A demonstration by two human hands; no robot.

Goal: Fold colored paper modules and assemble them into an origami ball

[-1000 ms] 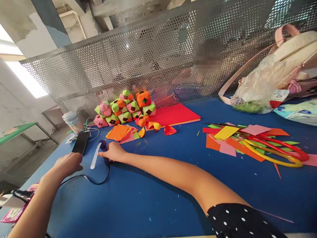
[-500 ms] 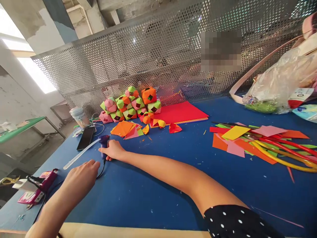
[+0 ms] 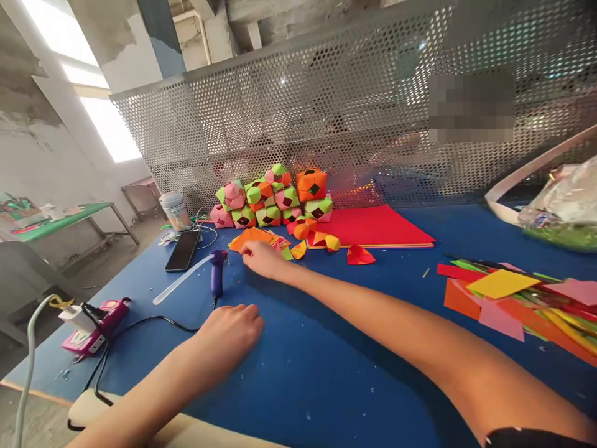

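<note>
Right hand [image 3: 263, 258] reaches the orange paper [image 3: 252, 238] beside the glue gun [image 3: 217, 277], fingers loosely apart | left hand [image 3: 231, 330] rests curled, empty, on the tabletop [image 3: 326, 348] | paper looks thin, light, easily creased; you take it at an edge.

Craft workshop: blue worktable [image 3: 354, 348], perforated metal screen [image 3: 303, 124], stacked paper balls [image 3: 275, 199].
</note>
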